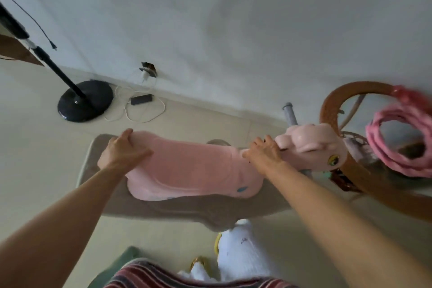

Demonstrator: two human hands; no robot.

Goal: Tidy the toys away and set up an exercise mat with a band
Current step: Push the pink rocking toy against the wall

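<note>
Now both hands clamp the pink ride-on toy (pixel 187 168) above the tiled floor (pixel 42 147), the left hand (pixel 121 151) curled over its rear end, the right hand (pixel 263 154) gripping its neck behind the head, near a rattan chair (pixel 332 100).

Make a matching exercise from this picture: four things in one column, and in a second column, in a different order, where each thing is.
Things:
1. pink ride-on toy
2. fan base
3. white plush toy
4. pink rope

Places:
A. on the floor at the wall, upper left
B. on the wicker chair at the right
C. gripped by the left hand at its rear and the right hand near its head
D. on the floor at the bottom edge, near the person

Pairs: 1-C, 2-A, 3-D, 4-B
</note>
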